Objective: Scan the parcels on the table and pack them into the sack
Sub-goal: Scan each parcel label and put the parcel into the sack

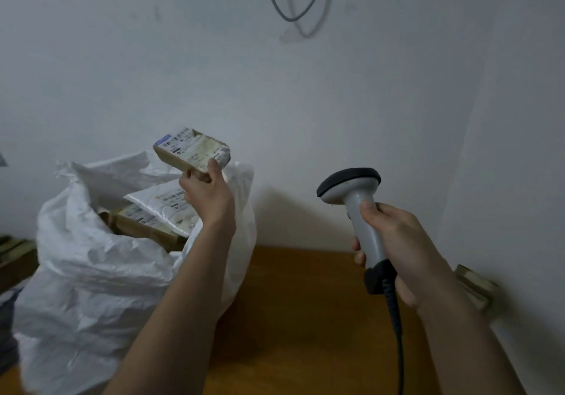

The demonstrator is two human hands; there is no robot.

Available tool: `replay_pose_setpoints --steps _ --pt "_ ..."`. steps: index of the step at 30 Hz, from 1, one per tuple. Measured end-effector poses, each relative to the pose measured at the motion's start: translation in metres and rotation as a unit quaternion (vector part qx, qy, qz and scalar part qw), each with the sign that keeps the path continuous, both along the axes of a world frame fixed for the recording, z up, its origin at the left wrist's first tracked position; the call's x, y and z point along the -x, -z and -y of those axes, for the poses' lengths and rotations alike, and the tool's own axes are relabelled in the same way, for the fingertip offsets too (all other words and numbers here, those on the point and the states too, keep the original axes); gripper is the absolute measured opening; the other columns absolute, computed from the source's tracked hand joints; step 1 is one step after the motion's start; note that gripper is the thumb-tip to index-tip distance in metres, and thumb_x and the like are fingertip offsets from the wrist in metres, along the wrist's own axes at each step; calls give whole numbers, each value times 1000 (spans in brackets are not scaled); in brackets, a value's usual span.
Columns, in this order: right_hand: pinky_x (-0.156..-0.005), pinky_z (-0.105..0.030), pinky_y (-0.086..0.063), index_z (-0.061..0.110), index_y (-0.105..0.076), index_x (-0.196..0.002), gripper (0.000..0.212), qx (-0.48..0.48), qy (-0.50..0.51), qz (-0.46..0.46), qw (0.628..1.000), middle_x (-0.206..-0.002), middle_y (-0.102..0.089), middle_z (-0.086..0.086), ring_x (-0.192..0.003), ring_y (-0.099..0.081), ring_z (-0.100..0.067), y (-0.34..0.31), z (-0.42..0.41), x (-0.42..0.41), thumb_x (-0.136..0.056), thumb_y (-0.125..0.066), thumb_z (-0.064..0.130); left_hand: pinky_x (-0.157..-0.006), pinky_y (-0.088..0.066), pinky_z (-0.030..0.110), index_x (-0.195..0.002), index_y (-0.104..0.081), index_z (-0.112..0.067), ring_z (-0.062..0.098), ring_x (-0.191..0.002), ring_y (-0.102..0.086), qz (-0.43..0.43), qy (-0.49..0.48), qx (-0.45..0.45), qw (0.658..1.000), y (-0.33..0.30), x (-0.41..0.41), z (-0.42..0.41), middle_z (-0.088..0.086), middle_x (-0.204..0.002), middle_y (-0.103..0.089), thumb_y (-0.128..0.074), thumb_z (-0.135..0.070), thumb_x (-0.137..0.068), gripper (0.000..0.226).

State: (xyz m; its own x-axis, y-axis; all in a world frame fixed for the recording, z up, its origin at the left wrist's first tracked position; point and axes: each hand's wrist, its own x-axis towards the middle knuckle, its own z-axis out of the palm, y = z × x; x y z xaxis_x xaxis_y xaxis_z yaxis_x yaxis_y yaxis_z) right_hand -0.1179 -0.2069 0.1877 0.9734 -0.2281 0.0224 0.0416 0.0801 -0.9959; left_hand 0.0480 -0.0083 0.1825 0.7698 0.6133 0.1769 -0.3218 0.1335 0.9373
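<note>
My left hand [208,194] grips a small brown cardboard parcel [191,147] with a white shipping label, held up above the open mouth of a white woven sack [88,272]. Inside the sack lie a white poly-bag parcel [166,206] and a brown box parcel [143,226], both labelled. My right hand [394,242] holds a grey handheld barcode scanner [351,190] by its handle, its dark head turned left toward the raised parcel. The scanner's black cable [397,333] hangs down from the handle.
The sack stands at the left of a brown wooden table [305,303], which meets a white wall behind and to the right. A small brown item [475,284] rests against the right wall. Dark objects [15,257] sit at the far left. A grey cable loop [295,0] hangs on the wall.
</note>
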Motion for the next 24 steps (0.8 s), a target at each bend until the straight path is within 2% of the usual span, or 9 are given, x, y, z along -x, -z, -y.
replay_pose_setpoints --steps 2,3,4,6,9,13,19,21,24 --pt "-44 -28 -41 14 -62 -101 24 2 0 -6 1000 -68 -55 -11 -50 -52 -18 2 -1 -3 -101 -48 34 -108 -35 38 -153 -18 -21 32 -140 -34 -92 21 -62 994 -3 -3 -3 18 -156 -22 -47 -47 -98 67" --pt "-44 -28 -41 15 -62 -101 24 4 2 -9 1000 -68 -55 -11 -50 -52 -18 3 0 -5 -101 -48 34 -112 -30 38 -155 -11 -19 31 -145 -25 -98 29 -85 991 -2 -2 -1 17 -160 -10 -45 -48 -99 72" --pt "-44 -28 -41 14 -62 -101 24 5 6 -11 1000 -67 -55 -11 -50 -52 -18 4 1 -6 -101 -48 34 -115 -28 38 -155 -12 -15 31 -146 -22 -76 34 -105 991 1 -1 3 16 -160 -4 -44 -48 -99 72" --pt "-45 -29 -41 13 -62 -102 25 7 17 -13 1000 -67 -55 -11 -50 -52 -18 7 7 -8 -101 -48 34 -114 -34 39 -151 -24 -9 30 -139 -35 -14 39 -134 990 12 1 17 14 -155 -9 -48 -41 -100 65" --pt "-46 -30 -41 13 -62 -102 26 11 46 -25 999 -68 -55 -12 -50 -52 -19 14 22 -10 -101 -48 35 -108 -39 30 -141 -39 -6 18 -124 -46 46 50 -154 986 30 10 48 2 -139 -21 -51 -26 -100 48" --pt "-50 -32 -41 14 -62 -98 24 11 103 -43 994 -69 -56 -13 -52 -51 -21 25 53 -9 -101 -49 34 -111 -39 29 -131 -45 -2 15 -121 -49 76 90 -187 975 54 12 91 10 -136 -30 -51 -17 -99 36" --pt "-53 -31 -43 12 -62 -93 27 54 203 -79 975 -69 -59 -14 -54 -53 -23 57 122 -9 -101 -50 35 -102 -45 30 -128 -45 -4 21 -121 -51 -5 219 -252 943 104 7 170 12 -136 -34 -50 -16 -101 31" --pt "-55 -33 -44 11 -62 -91 28 55 224 -92 969 -67 -59 -12 -55 -53 -23 68 144 -11 -101 -50 35 -93 -45 27 -128 -45 -2 20 -114 -51 -52 282 -293 912 130 0 198 12 -134 -36 -51 -16 -100 32" --pt "-59 -35 -45 13 -62 -88 28 66 246 -110 961 -69 -59 -11 -58 -56 -22 83 172 -19 -100 -49 35 -93 -49 35 -126 -48 -4 22 -110 -54 -124 363 -367 847 172 -14 240 12 -127 -47 -59 -22 -96 36"
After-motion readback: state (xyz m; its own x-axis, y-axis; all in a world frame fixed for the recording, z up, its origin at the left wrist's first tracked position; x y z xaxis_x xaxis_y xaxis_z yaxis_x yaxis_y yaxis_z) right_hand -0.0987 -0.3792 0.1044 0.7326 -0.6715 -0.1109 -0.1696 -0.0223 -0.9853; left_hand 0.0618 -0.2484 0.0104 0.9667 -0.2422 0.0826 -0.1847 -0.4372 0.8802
